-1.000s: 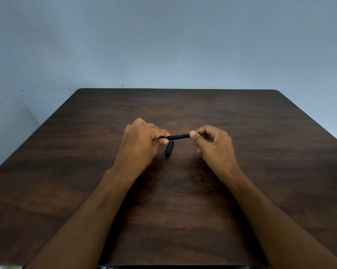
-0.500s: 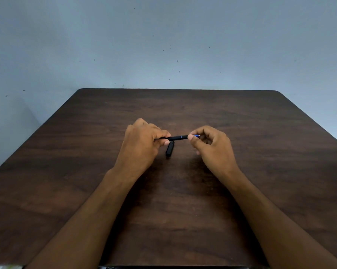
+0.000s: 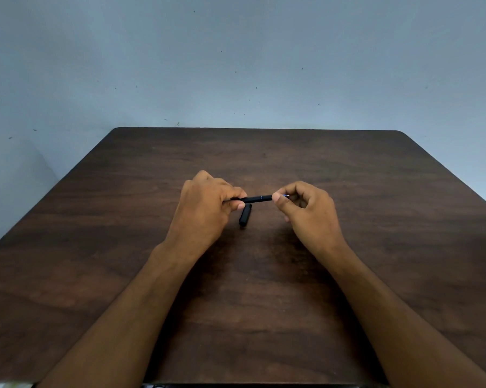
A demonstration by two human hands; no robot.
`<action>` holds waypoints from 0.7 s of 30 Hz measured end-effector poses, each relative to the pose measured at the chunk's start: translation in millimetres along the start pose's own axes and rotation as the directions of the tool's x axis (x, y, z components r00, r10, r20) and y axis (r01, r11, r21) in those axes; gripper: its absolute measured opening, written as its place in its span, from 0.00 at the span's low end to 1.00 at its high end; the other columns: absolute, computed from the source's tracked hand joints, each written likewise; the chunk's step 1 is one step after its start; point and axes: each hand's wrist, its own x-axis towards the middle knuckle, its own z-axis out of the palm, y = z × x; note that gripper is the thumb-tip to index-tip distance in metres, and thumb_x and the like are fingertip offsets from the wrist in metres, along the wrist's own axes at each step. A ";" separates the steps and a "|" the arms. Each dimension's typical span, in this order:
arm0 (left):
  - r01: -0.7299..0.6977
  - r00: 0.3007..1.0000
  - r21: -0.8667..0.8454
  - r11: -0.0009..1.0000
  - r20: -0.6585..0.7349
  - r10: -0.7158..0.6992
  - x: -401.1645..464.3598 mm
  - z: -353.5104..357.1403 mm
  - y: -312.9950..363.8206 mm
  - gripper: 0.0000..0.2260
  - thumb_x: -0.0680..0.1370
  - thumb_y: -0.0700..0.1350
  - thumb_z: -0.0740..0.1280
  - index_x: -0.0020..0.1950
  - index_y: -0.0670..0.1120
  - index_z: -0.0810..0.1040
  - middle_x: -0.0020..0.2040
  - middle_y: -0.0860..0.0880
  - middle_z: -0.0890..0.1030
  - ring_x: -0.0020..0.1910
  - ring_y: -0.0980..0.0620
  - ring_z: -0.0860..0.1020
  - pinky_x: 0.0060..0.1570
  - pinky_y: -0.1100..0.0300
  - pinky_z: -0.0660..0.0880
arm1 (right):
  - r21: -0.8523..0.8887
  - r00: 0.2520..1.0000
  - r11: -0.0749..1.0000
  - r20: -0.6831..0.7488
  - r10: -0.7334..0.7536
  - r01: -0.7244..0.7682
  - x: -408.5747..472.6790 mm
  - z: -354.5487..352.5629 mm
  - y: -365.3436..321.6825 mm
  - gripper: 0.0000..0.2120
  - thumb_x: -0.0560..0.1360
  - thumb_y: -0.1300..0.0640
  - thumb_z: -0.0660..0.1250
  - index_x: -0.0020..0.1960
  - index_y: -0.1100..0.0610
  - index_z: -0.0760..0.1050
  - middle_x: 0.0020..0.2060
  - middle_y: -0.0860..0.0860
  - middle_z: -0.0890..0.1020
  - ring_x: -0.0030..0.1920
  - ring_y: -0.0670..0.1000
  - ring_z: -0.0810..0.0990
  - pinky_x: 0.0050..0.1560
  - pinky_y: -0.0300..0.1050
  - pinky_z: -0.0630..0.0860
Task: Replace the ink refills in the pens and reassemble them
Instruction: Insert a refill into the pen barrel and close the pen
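A slim black pen barrel (image 3: 257,198) with a thin blue ring is held level above the table's middle. My left hand (image 3: 205,208) grips its left end with curled fingers. My right hand (image 3: 306,211) pinches its right end between thumb and forefinger, where a bit of blue tip (image 3: 285,195) shows. A short black cap (image 3: 245,214) lies on the table just below the barrel, between my hands and touched by neither.
The dark brown wooden table (image 3: 264,303) fills the lower view, its far edge against a pale grey-blue wall (image 3: 236,65). Both my forearms reach in from the near edge.
My right hand has slid slightly rightward along the pen, and a blue tip now shows past my thumb. The left hand and the cap have stayed put.
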 end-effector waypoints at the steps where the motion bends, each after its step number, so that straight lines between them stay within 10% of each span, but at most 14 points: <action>1: 0.004 1.000 -0.015 1.000 0.006 -0.004 0.2 0.7 -0.2 0.08 0.74 0.51 0.73 0.52 0.58 0.85 0.46 0.58 0.85 0.49 0.51 0.78 0.52 0.47 0.74 | -0.002 1.000 1.000 0.002 0.000 0.000 -0.3 -0.2 -0.2 0.05 0.78 0.53 0.71 0.44 0.50 0.80 0.32 0.46 0.80 0.33 0.45 0.77 0.35 0.40 0.75; 7: -0.029 1.000 0.018 0.999 -0.001 0.029 -0.7 1.3 0.2 0.09 0.74 0.50 0.74 0.53 0.58 0.85 0.46 0.58 0.85 0.47 0.53 0.71 0.49 0.50 0.71 | -0.056 0.999 0.998 0.020 -0.038 0.039 -2.2 -1.1 -2.4 0.08 0.79 0.54 0.68 0.42 0.54 0.78 0.33 0.53 0.80 0.35 0.54 0.79 0.37 0.48 0.75; 21: -0.007 1.000 -0.006 1.000 -0.026 0.007 -1.6 2.5 1.5 0.09 0.76 0.48 0.71 0.54 0.58 0.85 0.47 0.58 0.84 0.48 0.52 0.70 0.49 0.51 0.68 | -0.126 0.996 0.989 0.054 -0.064 0.071 -0.5 0.8 0.5 0.15 0.82 0.53 0.64 0.36 0.47 0.72 0.32 0.49 0.78 0.33 0.47 0.75 0.32 0.35 0.68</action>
